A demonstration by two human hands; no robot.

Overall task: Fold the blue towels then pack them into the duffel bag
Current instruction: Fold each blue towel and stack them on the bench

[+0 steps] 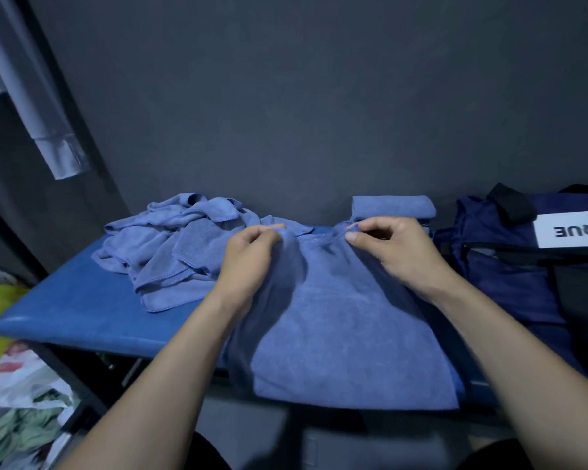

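Towel (347,327) spread on bench (82,310), towel heap (177,242) left, folded stack (392,206) behind, duffel bag (510,266) right

Bench (65,310) is open front-left; towel heap (170,245) crowds the back-left, folded stack (392,206) and bag (523,266) block the right.

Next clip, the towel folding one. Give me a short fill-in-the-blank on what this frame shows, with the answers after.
1. Both hands pinch the far edge of the spread towel, so it is in a ____-handed grip.
2. The heap of unfolded towels lies to the ____ of the left hand.
3. The folded towel sits between the right hand and the ____.

Answers: two; left; wall
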